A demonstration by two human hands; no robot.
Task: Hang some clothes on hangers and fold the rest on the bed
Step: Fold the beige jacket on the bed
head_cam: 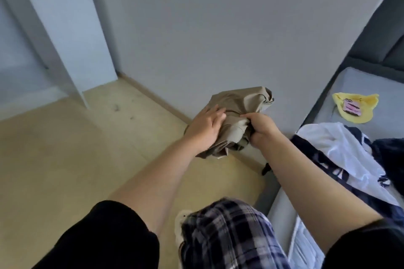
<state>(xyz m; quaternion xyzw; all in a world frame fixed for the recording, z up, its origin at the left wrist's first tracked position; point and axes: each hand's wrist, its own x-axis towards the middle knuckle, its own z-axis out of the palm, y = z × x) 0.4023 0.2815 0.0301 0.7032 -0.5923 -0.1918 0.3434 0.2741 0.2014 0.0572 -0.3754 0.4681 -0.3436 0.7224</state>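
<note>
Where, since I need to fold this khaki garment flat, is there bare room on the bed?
Bare mattress lies between the yellow cloth and the headboard, and between that cloth and the white-and-navy clothes, which crowd the near end.

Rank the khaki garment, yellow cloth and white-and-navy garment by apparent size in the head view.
1. Largest: white-and-navy garment, though nearer the camera and cut off by the frame.
2. Middle: khaki garment, bunched up.
3. Smallest: yellow cloth, but farthest away.

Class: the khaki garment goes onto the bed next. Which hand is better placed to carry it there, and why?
Right, probably: the right hand grips the khaki garment and is nearer the bed; the left hand only rests open against it, farther away.
</note>
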